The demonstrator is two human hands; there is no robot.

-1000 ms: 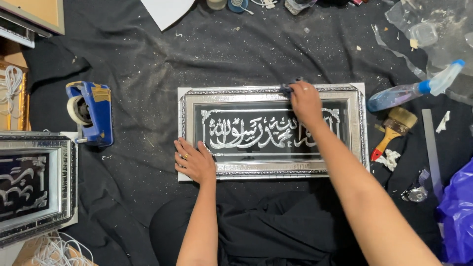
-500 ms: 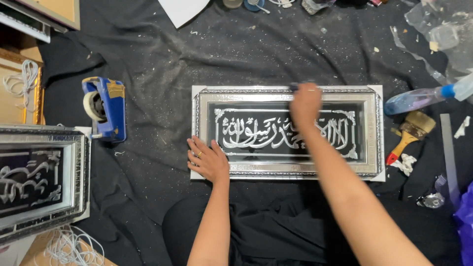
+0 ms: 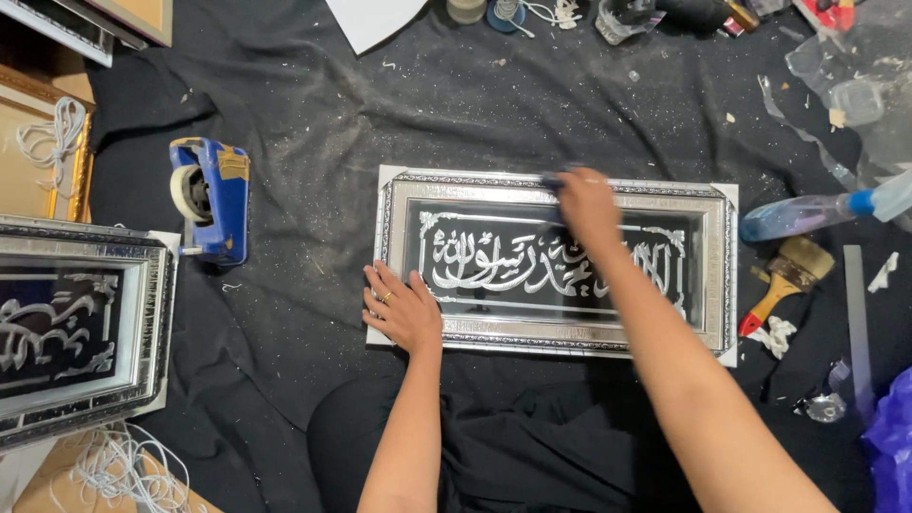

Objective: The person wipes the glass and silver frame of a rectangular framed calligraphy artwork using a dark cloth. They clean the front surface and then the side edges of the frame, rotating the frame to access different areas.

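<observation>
1. Black cloth (image 3: 313,313) covers the whole surface, dusted with pale specks; its edges run out of view.
2. Silver-framed calligraphy panel (image 3: 532,332) lies flat at centre, long axis left to right, script reading upright toward the person.
3. Second silver frame (image 3: 142,323) at the left edge, cut off by the picture border.
4. Blue tape dispenser (image 3: 214,199) lies well left of the panel, roll end facing away.
5. Spray bottle (image 3: 807,214) and paintbrush (image 3: 793,275) lie just right of the panel.
6. Right hand (image 3: 584,204) at the panel's top rail, fingers curled on a small dark object, mostly hidden; kind unclear.
7. Left hand (image 3: 404,309) flat on the lower-left corner, fingers spread, gripping nothing.
</observation>
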